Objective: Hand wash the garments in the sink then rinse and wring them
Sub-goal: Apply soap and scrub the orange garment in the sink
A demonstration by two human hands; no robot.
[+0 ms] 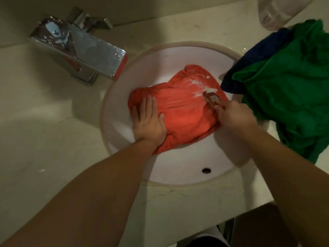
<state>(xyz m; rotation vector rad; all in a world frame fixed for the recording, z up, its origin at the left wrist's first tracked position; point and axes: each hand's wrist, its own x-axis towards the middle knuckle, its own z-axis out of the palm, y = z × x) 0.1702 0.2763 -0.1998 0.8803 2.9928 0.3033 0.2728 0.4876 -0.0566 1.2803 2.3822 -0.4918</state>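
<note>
An orange-red garment (pixel 183 107) lies spread in the white round sink (pixel 178 168), with white suds streaked over its far right part. My left hand (pixel 149 122) lies flat on the garment's left side, fingers straight, pressing it down. My right hand (pixel 231 116) grips a small brush (pixel 211 97) whose sudsy head touches the cloth near its right edge. The brush is blurred.
A chrome faucet (pixel 80 54) stands at the sink's far left. A green garment (pixel 288 90) and a dark blue one (pixel 252 63) lie heaped on the counter right of the sink, overlapping its rim. A clear plastic item (pixel 277 11) sits at the top right. The overflow hole (pixel 206 170) faces me.
</note>
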